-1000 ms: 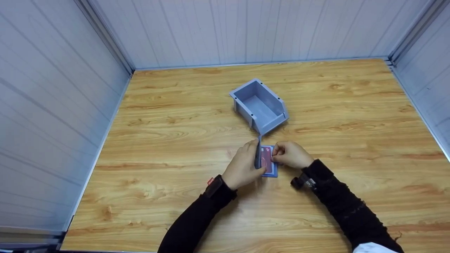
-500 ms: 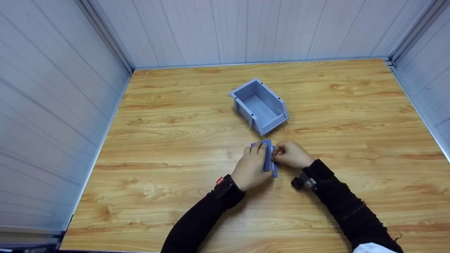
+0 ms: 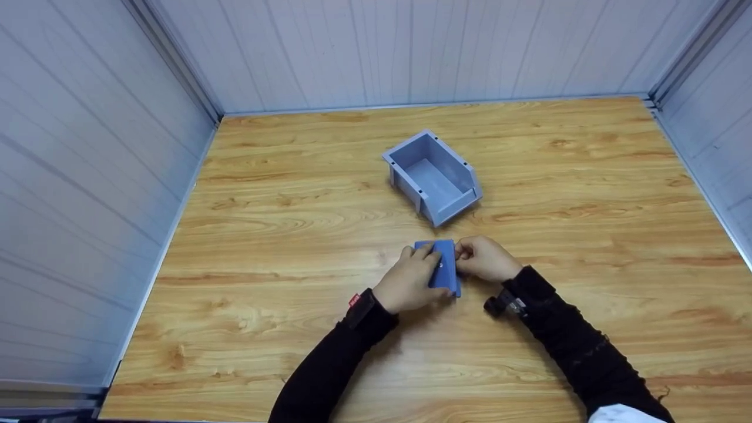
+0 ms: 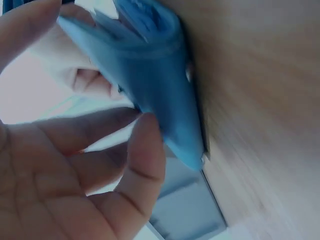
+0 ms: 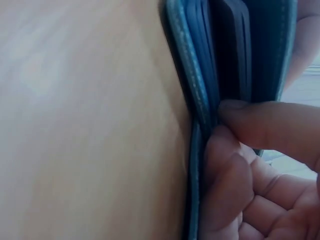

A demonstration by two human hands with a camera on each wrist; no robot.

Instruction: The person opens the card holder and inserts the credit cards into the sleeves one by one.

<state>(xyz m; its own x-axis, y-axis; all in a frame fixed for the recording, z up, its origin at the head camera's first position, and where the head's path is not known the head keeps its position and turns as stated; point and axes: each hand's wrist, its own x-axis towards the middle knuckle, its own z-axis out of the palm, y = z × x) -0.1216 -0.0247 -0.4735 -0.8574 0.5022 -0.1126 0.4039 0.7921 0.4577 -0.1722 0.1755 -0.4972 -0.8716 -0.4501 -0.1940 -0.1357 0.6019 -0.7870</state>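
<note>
A blue wallet [image 3: 446,267] lies on the table, its upper cover folded most of the way over. Cards [image 5: 243,50] show between the covers in the right wrist view. My left hand [image 3: 411,282] holds the wallet from the left, fingers bent over the cover and thumb at the near edge. The left wrist view has those fingertips [image 4: 148,131] against the wallet's rounded spine. On the opposite side my right hand [image 3: 487,259] pinches the wallet's open edge, its thumb [image 5: 270,122] between the covers and its other fingers curled.
A grey plastic bin [image 3: 435,182] with a low front stands just behind the wallet. White panel walls [image 3: 376,56] border the wood-grain table [image 3: 264,264] at the back and both sides. A small black camera [image 3: 496,305] projects from the right wrist strap.
My left hand has swung the wallet's cover from upright over to the right, covering the red card seen earlier. The right hand has stayed at the same edge.
</note>
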